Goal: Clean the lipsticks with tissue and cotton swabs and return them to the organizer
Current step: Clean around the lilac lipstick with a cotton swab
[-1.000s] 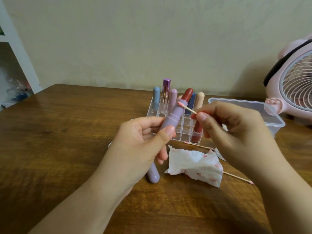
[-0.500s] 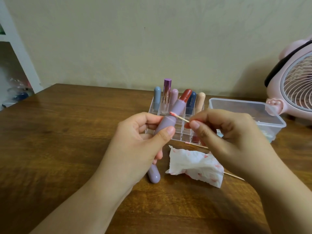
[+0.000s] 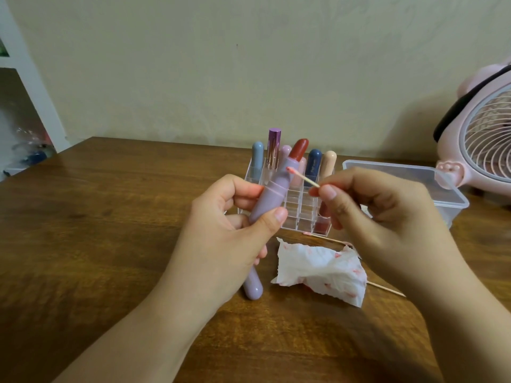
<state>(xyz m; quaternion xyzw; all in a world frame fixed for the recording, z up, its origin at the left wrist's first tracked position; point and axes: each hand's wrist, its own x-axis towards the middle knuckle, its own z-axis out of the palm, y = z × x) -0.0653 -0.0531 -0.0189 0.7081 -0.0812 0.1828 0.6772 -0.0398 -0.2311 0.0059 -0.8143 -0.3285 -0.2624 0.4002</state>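
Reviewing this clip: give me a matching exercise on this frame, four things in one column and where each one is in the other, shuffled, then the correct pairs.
Things
1. open lilac lipstick
2. cotton swab
3. stained tissue
4. lilac cap

Places
A. lying crumpled on the table, in front of the clear organizer
B. pinched in the right hand, its pink tip near the lipstick's collar
C. gripped in the left hand, red bullet pointing up
D. lying on the table, partly hidden under the left hand

Pairs: 1-C, 2-B, 3-A, 4-D
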